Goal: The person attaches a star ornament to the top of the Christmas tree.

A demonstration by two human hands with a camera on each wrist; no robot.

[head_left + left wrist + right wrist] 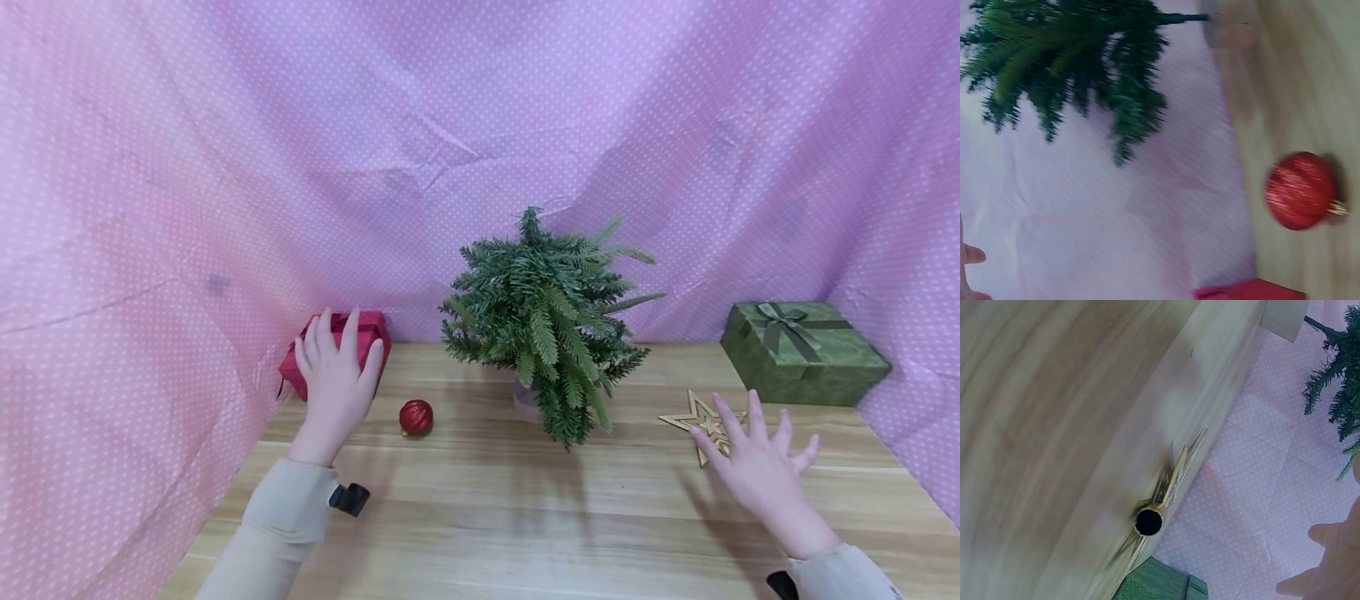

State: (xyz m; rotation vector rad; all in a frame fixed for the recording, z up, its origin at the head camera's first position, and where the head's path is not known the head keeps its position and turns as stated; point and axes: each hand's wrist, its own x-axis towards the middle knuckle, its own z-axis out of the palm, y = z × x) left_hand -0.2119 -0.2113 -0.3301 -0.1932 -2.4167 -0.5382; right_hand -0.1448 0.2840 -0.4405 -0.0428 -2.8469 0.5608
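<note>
My 2 hands are up over the tabletop [480, 521], fingers spread apart and nothing held in either. My left hand [332, 383] covers part of the red gift box [372, 325] in the head view, its fingertips pointing toward the back; the left wrist view shows only a bit of that hand at the edge, well off the wood. The shiny red ball [416, 417] lies on the tabletop to the right of that hand and apart from it, its gold cap showing. My right hand [765, 479] is just by the gold star [703, 423], hiding 1 side of it from my head; the right wrist view shows a gap between my fingers and the star, which lies flat, with a dark-mouthed round tube on it. Between my 2 hands, farther back, the small green tree [540, 308] stands upright on a pale base [527, 402]. The green gift box [806, 354], tied with a bow, sits behind the star at the right. Pink dotted cloth [450, 125] hangs behind everything. I wear pale sleeves [288, 504], with a black device [349, 499] at my left wrist.
</note>
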